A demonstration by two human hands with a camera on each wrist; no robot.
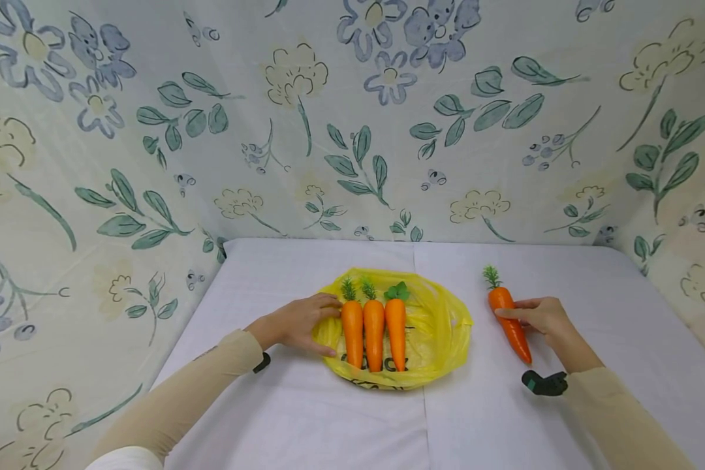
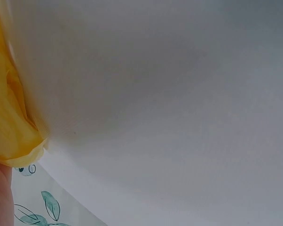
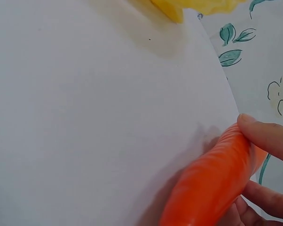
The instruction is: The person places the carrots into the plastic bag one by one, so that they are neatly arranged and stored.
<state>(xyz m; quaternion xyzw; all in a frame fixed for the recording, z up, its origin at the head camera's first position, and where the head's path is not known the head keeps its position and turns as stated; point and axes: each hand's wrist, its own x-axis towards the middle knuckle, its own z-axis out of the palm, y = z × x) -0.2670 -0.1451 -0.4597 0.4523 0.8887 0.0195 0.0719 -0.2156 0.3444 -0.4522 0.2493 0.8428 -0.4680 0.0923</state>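
Near the middle of the table a yellow plastic bag [image 1: 446, 339] lies spread with its mouth facing up. Inside it, three orange carrots with green tops lie side by side: a left carrot [image 1: 353, 333], a middle carrot [image 1: 374, 333] and a right carrot [image 1: 396, 333]. My left hand [image 1: 305, 321] touches the bag's left edge, thumb spread apart from the fingers. To the right of the bag, my right hand [image 1: 537, 316] pinches a fourth carrot [image 1: 514, 333] between thumb and fingers. That carrot slants, leafy top away from me and tip towards me.
White cloth covers the table [image 1: 282, 418]. A floral curtain [image 1: 341, 130] hangs behind it and along both sides. Dark wrist-worn pieces show below each hand, the right piece [image 1: 544, 383] close to the held carrot's tip in the head view.
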